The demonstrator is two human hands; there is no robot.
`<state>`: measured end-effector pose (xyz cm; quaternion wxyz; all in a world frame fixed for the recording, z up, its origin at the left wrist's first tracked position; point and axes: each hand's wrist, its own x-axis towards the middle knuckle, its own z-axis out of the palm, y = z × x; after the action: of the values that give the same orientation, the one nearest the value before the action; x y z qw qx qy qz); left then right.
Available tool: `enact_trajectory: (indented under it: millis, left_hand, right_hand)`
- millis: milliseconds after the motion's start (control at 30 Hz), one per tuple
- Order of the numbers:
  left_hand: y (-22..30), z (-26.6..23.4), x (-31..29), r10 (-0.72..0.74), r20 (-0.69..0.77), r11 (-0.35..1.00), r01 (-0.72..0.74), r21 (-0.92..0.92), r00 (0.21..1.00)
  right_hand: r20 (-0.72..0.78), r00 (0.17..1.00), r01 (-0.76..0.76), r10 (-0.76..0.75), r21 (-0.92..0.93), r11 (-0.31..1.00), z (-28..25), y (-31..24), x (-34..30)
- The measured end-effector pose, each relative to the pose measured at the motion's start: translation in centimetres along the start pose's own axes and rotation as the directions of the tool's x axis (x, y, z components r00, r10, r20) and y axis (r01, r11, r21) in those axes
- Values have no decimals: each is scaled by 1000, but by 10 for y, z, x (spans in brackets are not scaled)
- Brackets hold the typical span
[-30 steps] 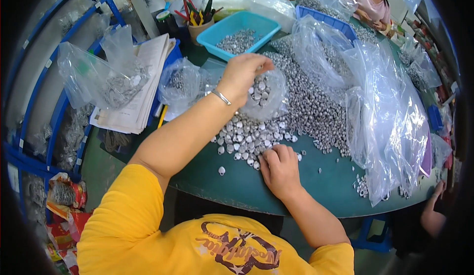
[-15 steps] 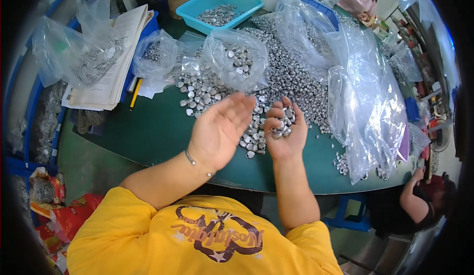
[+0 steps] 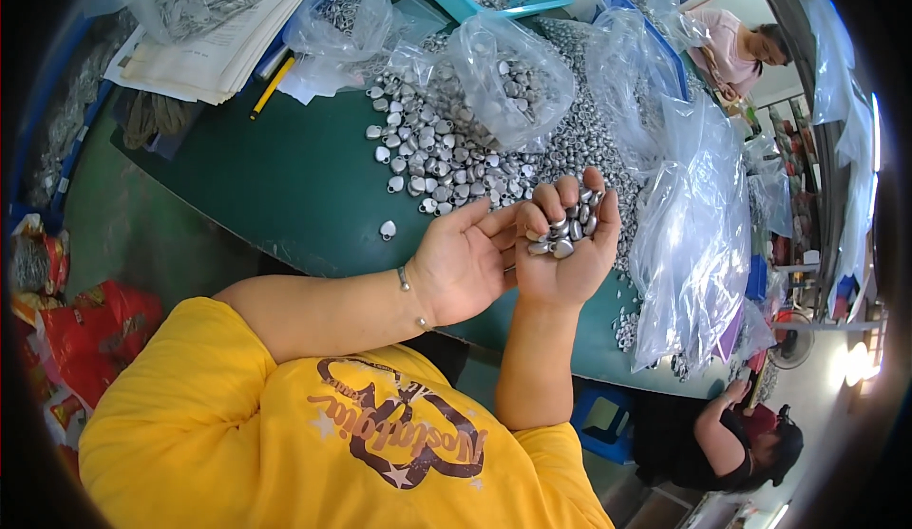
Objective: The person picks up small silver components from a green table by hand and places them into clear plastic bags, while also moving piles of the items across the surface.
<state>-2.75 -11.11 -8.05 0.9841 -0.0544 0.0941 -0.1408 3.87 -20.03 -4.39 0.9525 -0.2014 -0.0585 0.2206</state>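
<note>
My right hand [image 3: 570, 280] is cupped palm up with its fingers curled over a handful of shiny silver metal pieces [image 3: 562, 247]. Beside it my left hand [image 3: 463, 271] lies palm up, fingers stretched toward the right hand and partly behind it; nothing shows in its palm. Just beyond both hands, loose silver heart-shaped charms [image 3: 446, 154] spread over the green table [image 3: 256, 178]. A single heart charm [image 3: 388, 231] lies apart, left of my left hand. A clear plastic bag [image 3: 513, 78] of similar pieces sits on the heap.
A larger heap of small metal parts [image 3: 579, 140] stretches to the far right. Large clear plastic bags [image 3: 693, 244] cover the right side. A turquoise tray [image 3: 546, 7], papers [image 3: 204, 54] and a yellow pen [image 3: 273, 87] lie farther back. Two other people are near the table.
My left hand has moved in against my right hand and turned more palm up. The right hand still holds its pieces. The whole view has tilted and shifted.
</note>
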Motion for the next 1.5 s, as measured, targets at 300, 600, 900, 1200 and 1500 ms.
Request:
enact_trajectory:
  millis: [300, 600, 900, 1200, 1500]
  left_hand:
    - [8, -21, 6, -4, 239, 996, 25, -81, 971]
    - [12, -6, 2, -40, 21, 990, 42, -134, 999]
    - [17, -5, -1, -19, 95, 995, 29, -100, 995]
    - [15, -8, 3, 36, 23, 989, -32, -141, 999]
    - [17, -7, -1, 34, 18, 987, -30, -159, 999]
  right_hand:
    - [-40, 995, 84, -95, -218, 972, 3, 3, 1]
    - [166, 906, 412, -388, -549, 727, 29, 7, -2]
    - [221, 895, 428, -387, -666, 611, 40, 6, -2]
    - [303, 857, 504, -417, -659, 558, 40, 6, -2]
    - [377, 830, 547, -412, -696, 465, 29, 11, 0]
